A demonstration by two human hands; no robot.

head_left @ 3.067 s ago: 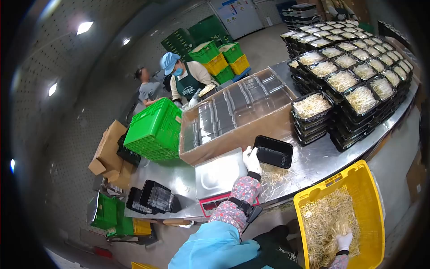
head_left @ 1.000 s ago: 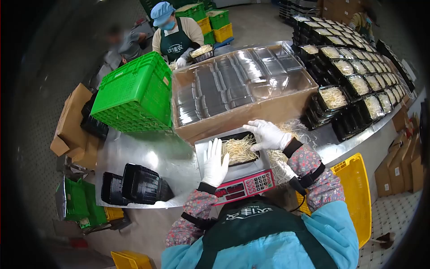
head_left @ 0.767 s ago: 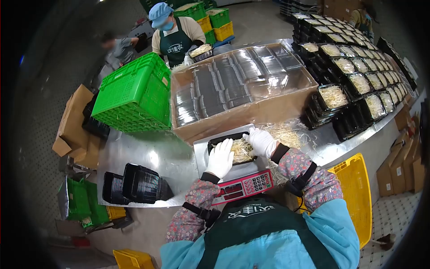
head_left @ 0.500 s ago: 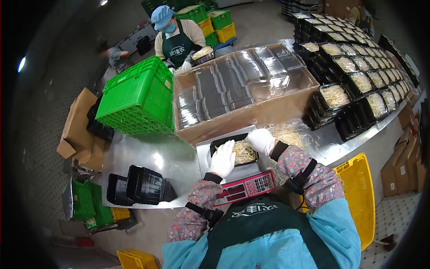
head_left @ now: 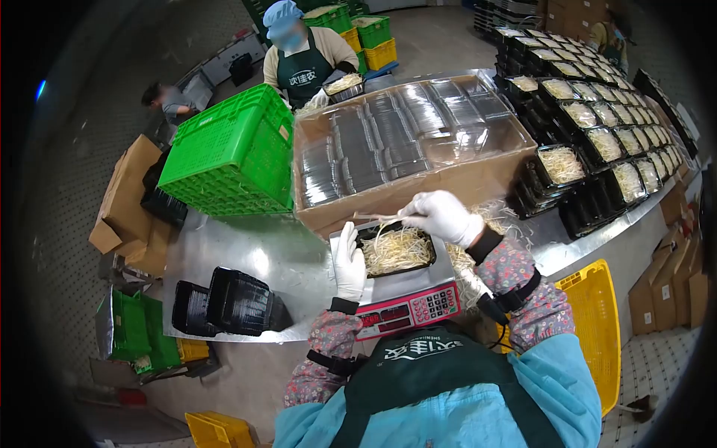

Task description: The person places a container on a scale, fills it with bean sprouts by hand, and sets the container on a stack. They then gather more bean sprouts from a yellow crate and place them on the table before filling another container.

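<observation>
A black tray of bean sprouts sits on the plate of a red digital scale right in front of me. My left hand, in a white glove, is upright at the tray's left side with its fingers stretched out. Above the tray's far right corner, my gloved right hand pinches a few bean sprouts, which dangle to the left over the tray. A loose pile of bean sprouts lies on the table beyond my right wrist.
Ahead stands a cardboard box of clear plastic lids, with a green crate to its left. Stacked filled trays rise at right; black trays lie left. A yellow crate is by my right side. A co-worker stands opposite.
My right hand has lifted from the tray, now with a few sprouts between its fingers. My left hand has moved left, off the sprouts to the tray's side, with its fingers straightened.
</observation>
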